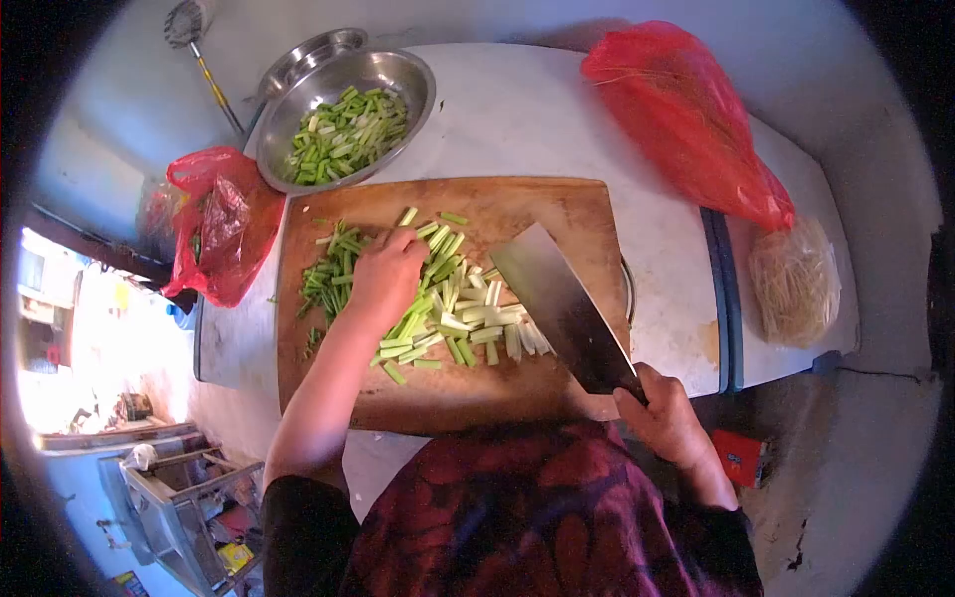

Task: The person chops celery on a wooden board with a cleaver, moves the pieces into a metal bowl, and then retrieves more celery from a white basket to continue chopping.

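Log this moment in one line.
left hand: at cut stalks | right hand: holding cleaver | beneath stalks: wooden board | steel bowl: green pieces inside

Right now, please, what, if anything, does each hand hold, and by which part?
Right hand: cleaver, by its handle. Left hand: at chopped stalks, grip unclear.

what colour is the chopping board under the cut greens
The wooden chopping board is brown with some darker patches, best seen in the head view.

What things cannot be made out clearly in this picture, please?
In the head view:
Left hand: whatever lies beneath, covered by it.
Cleaver: handle, mostly covered by the right hand.
Large red bag: contents, obscured by its plastic.
Bright opening: details, washed out by glare.
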`<action>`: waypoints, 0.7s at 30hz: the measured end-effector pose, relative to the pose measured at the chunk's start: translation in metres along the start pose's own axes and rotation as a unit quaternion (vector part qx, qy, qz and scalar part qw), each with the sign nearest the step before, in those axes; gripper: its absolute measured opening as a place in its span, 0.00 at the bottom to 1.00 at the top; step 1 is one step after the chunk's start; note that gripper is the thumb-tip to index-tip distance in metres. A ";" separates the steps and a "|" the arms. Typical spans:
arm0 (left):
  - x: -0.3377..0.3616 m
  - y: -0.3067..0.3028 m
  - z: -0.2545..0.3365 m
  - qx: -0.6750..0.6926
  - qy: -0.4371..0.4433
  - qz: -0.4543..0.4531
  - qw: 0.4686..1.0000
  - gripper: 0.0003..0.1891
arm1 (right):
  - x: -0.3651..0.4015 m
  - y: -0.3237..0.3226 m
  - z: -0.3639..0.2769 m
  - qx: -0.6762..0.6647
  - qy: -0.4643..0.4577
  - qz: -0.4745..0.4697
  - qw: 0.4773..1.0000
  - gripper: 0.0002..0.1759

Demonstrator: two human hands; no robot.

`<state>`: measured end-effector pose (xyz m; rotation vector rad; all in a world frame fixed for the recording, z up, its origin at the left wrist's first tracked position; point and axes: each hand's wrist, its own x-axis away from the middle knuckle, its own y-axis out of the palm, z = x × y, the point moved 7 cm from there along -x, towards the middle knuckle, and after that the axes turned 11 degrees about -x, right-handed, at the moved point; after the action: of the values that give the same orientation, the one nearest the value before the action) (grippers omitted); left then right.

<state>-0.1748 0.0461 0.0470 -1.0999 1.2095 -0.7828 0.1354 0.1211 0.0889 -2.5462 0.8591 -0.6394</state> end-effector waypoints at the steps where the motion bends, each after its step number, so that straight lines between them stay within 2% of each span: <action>1: -0.006 0.005 0.000 -0.014 0.000 -0.021 1.000 0.07 | 0.002 -0.001 0.002 -0.015 0.016 0.003 1.000 0.10; 2: -0.011 0.009 0.000 -0.028 0.000 -0.042 0.999 0.07 | 0.004 -0.002 0.006 -0.031 0.034 0.006 0.999 0.08; 4: -0.016 0.019 -0.002 -0.026 -0.019 -0.111 0.993 0.07 | 0.005 -0.002 0.011 -0.022 0.001 0.010 1.000 0.08; 7: -0.015 0.024 -0.009 -0.046 -0.006 -0.115 0.992 0.06 | 0.006 -0.001 0.013 -0.012 -0.020 0.018 1.000 0.08; 10: -0.011 -0.001 -0.012 0.047 -0.076 -0.069 0.994 0.06 | 0.003 -0.003 0.004 0.000 -0.017 0.022 1.000 0.08; 13: 0.003 -0.056 0.011 0.114 -0.035 0.034 0.992 0.06 | -0.001 0.000 0.000 -0.007 -0.020 0.007 1.000 0.08; 14: 0.017 -0.063 0.021 0.156 -0.047 0.050 0.985 0.07 | -0.001 0.001 -0.001 -0.012 -0.021 -0.001 1.000 0.08; 18: 0.088 -0.043 0.079 0.117 0.043 0.019 0.992 0.08 | -0.001 0.012 -0.013 0.073 -0.083 -0.062 0.992 0.09; 21: 0.114 -0.025 0.090 0.079 0.058 0.033 0.995 0.08 | -0.001 0.025 -0.020 0.106 -0.121 -0.122 0.979 0.11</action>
<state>-0.0604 -0.0455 0.0330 -0.8912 1.2520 -0.8861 0.1124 0.0993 0.0925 -2.4851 0.3792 -0.4491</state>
